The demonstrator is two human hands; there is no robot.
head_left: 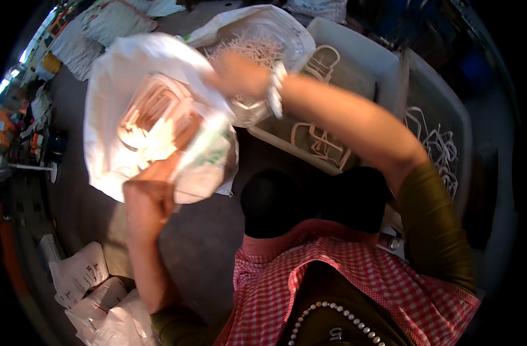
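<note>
A white woven sack point(105, 132) stands in front of me on the left, its mouth wide. Inside lies a stack of pale pink, frame-shaped plastic parts point(162, 95). My left hand point(148, 196) is closed on the sack's near rim, with the fingers partly hidden by its folds. My right hand point(234, 75) is at the sack's far right rim, smeared by motion. Its fingers cannot be made out, nor whether it touches the rim. Just behind it, another white sack point(292, 34) holds many thin pinkish plastic bits point(255, 49).
To the right stand two pale plastic bins point(370, 43), point(448, 95) with loose white plastic frames point(318, 141) in them. Filled white sacks point(110, 26) lie at the far left. White printed bags point(82, 274) rest at the near left, on the dark floor point(203, 248).
</note>
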